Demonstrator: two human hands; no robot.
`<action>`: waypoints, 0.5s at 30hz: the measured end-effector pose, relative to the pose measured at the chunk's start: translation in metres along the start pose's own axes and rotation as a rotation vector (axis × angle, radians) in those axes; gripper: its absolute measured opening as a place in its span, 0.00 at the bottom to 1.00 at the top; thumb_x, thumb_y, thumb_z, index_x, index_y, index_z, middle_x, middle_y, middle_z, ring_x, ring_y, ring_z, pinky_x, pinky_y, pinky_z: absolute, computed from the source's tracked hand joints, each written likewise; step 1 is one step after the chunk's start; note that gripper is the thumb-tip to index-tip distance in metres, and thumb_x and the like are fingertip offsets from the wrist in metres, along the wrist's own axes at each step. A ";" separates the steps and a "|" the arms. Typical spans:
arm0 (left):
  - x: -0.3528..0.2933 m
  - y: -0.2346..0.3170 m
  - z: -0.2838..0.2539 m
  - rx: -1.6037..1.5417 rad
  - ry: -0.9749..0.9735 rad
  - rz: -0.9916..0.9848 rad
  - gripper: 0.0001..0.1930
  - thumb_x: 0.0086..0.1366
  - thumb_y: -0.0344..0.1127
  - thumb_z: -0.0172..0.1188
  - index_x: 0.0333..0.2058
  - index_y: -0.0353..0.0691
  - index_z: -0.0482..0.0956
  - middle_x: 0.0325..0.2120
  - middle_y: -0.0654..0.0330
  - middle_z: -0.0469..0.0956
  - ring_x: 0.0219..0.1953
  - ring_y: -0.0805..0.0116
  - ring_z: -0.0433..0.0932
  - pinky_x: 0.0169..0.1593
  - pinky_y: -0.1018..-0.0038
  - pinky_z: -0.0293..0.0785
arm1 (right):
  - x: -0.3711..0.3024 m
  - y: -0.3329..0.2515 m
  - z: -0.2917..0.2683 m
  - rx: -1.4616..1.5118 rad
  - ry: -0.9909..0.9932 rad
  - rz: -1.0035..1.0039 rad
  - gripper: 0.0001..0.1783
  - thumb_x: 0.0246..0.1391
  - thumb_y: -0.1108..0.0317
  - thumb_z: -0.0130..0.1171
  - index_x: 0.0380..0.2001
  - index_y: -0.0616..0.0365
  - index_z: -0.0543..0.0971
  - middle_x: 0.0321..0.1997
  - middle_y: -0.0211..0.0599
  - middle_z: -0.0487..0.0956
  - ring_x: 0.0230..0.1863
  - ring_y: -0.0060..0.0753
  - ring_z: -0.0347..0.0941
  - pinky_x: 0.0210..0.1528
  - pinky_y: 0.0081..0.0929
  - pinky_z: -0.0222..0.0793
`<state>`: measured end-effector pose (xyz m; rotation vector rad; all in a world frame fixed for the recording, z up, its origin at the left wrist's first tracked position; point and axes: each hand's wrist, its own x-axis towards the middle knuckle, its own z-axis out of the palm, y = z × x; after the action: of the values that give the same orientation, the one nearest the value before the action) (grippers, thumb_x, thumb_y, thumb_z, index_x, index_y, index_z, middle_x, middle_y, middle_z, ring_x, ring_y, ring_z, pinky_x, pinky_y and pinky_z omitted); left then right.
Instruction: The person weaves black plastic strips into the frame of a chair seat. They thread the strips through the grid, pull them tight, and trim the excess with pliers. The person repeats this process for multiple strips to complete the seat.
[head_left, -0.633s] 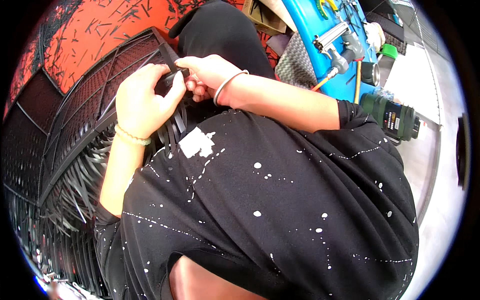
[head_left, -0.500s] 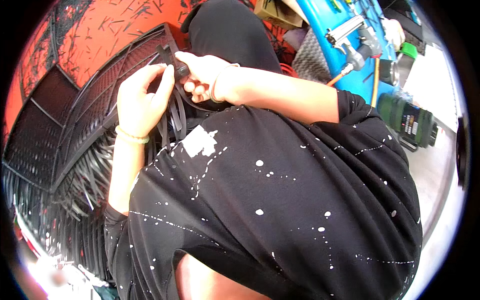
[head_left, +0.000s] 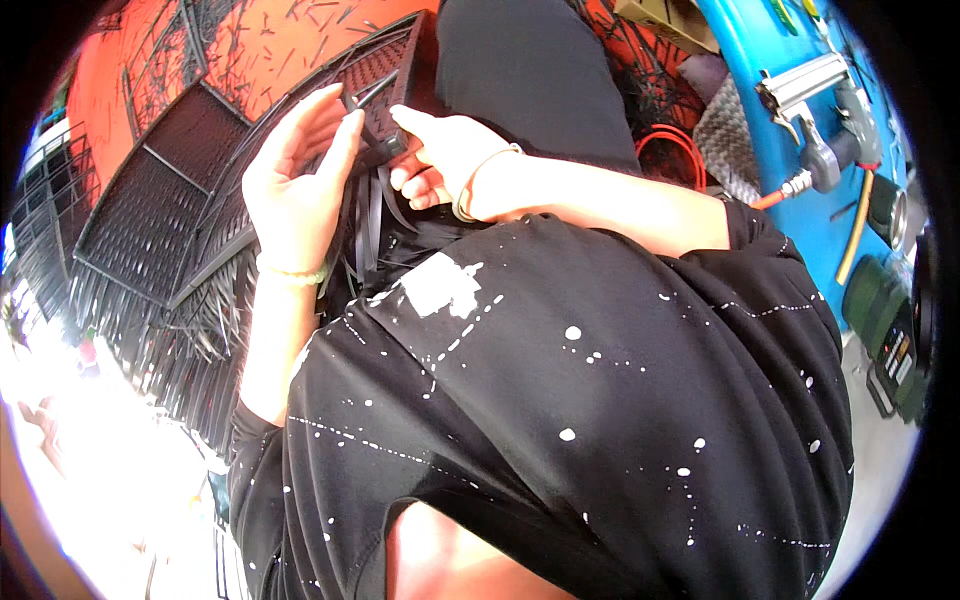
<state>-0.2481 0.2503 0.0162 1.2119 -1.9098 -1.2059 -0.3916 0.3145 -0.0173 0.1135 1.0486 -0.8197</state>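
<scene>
My left hand [head_left: 300, 190] is raised over a black woven wicker panel [head_left: 375, 70], its fingers stretched out and the thumb apart. Close by, my right hand [head_left: 450, 160] is closed, thumb forward, around a small black block-like piece [head_left: 385, 152] whose kind I cannot make out. A thin pointed tip [head_left: 375, 90] shows just beyond it, between the two hands. Flat black strips [head_left: 366, 230] hang below the hands, toward my lap. Part of the black piece is hidden by my fingers.
More woven panel [head_left: 165, 190] with a fringe of loose strips spreads to the left. Black scraps litter the red surface [head_left: 270, 50]. At right, a blue table [head_left: 735, 30] holds an air gun [head_left: 815, 110] with an orange hose. A dark green cylindrical object [head_left: 885, 325] is beyond.
The view has shifted, so the panels and blue table appear farther right. My left fingers have straightened and lifted from the black piece; my right hand still holds it.
</scene>
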 end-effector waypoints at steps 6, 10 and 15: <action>0.005 0.007 -0.007 0.039 -0.204 -0.154 0.18 0.62 0.23 0.62 0.51 0.31 0.76 0.44 0.56 0.80 0.45 0.73 0.79 0.52 0.78 0.74 | -0.006 -0.006 0.002 -0.093 -0.072 0.047 0.29 0.65 0.46 0.45 0.30 0.65 0.74 0.22 0.39 0.75 0.18 0.26 0.69 0.25 0.24 0.70; 0.007 0.010 -0.003 0.062 -0.274 -0.179 0.17 0.61 0.26 0.64 0.49 0.33 0.78 0.39 0.58 0.82 0.41 0.75 0.80 0.48 0.79 0.75 | -0.002 -0.004 0.000 -0.083 -0.107 0.007 0.29 0.65 0.45 0.45 0.29 0.65 0.74 0.21 0.39 0.76 0.18 0.27 0.70 0.25 0.24 0.70; 0.002 0.011 0.003 0.110 -0.106 -0.122 0.14 0.60 0.27 0.64 0.46 0.32 0.79 0.35 0.60 0.82 0.36 0.76 0.80 0.44 0.80 0.76 | -0.001 -0.004 -0.002 -0.072 -0.116 -0.004 0.29 0.64 0.46 0.46 0.28 0.65 0.75 0.21 0.41 0.77 0.17 0.28 0.71 0.26 0.24 0.71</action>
<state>-0.2558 0.2522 0.0249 1.3635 -2.0277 -1.2649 -0.3960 0.3131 -0.0165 0.0023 0.9676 -0.7820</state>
